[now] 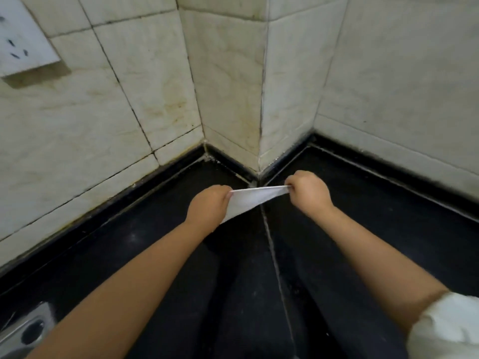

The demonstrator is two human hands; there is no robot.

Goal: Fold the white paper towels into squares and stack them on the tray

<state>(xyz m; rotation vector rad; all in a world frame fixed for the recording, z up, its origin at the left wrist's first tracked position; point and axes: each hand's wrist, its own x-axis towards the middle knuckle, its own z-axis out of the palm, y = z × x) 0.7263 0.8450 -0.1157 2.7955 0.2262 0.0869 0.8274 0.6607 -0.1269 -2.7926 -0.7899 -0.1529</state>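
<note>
A white paper towel [248, 200] is stretched in the air between both hands, above the black counter [155, 242] near the wall corner. My left hand [208, 207] pinches its left end, where the sheet hangs down in a wider fold. My right hand [308, 193] pinches the narrow right end with curled fingers. The towel looks folded into a tapering strip. No tray is in view.
Tiled walls [228, 86] meet in a jutting corner just behind the hands. A wall socket [20, 40] is at the upper left. A metal fitting with a dark hole [28, 332] shows at the lower left edge. A seam [274, 263] runs down the counter.
</note>
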